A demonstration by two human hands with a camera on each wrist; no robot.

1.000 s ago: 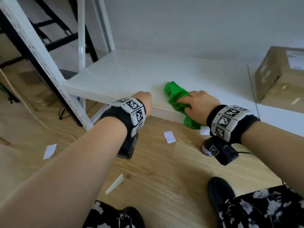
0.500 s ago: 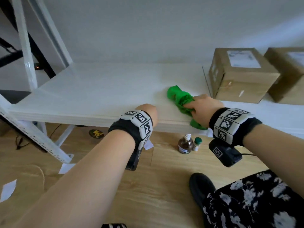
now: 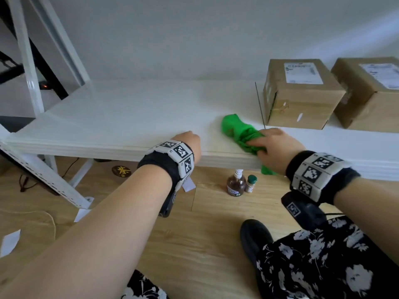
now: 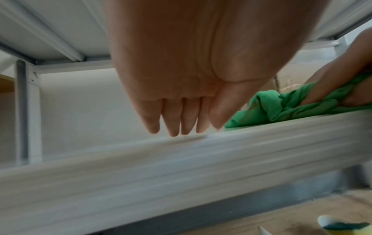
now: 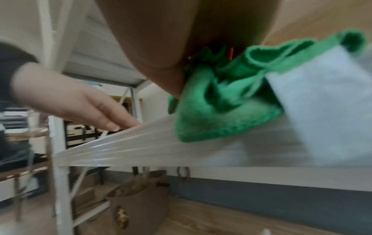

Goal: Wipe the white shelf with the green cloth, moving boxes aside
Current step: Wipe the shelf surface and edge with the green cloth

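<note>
A brown pump bottle (image 3: 236,184) stands on the wood floor (image 3: 205,234) under the front edge, touching a small jar with a green lid (image 3: 251,183) on its right. White paper scraps (image 3: 9,242) lie on the floor at the left.

Bright green cloth (image 3: 239,132), crumpled, on a plain white shelf (image 3: 129,113). Two brown cardboard boxes: nearer box (image 3: 302,102) with a white printed label, farther box (image 3: 371,93) likewise labelled in white. White wristbands (image 3: 179,152) patterned with black square codes, over black cuffs. Pale wood-grain floor (image 3: 205,244) scattered with white paper scraps (image 3: 9,241). Amber-brown pump bottle (image 3: 236,184) with a white top; small jar (image 3: 251,183) capped in green. Black fabric (image 3: 323,266) printed with white flowers. Black shoe (image 3: 254,236). Light grey wall (image 3: 194,35).
</note>
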